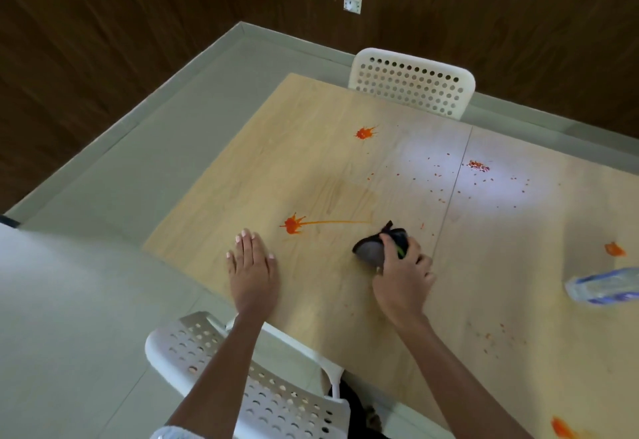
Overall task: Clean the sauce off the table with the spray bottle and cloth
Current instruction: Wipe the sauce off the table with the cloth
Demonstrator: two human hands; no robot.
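- Bunched in our right hand [403, 276], the dark cloth [378, 245] is gripped with fingers curled round it and pressed onto the table [345, 300], just right of a thin orange streak.
- Our left hand [252, 262] lies flat, fingers straight, palm on the table near its front edge, holding nothing.
- Nearest sauce is the red splat [293, 225] between the two hands, with the streak trailing from it toward the cloth; a second splat [364, 133] sits farther back, and scattered specks [479, 165] and more orange blobs lie well to the right.
- One risk, as we judge it: dragging the cloth through the thick splat could smear it wider instead of lifting it, especially if that patch is not wetted.
- Another: our flat left hand is close to the splat, so a wide sweep may push sauce onto it.
- Only container in view is the clear spray bottle [605, 286] at the right edge; what it holds we cannot tell.
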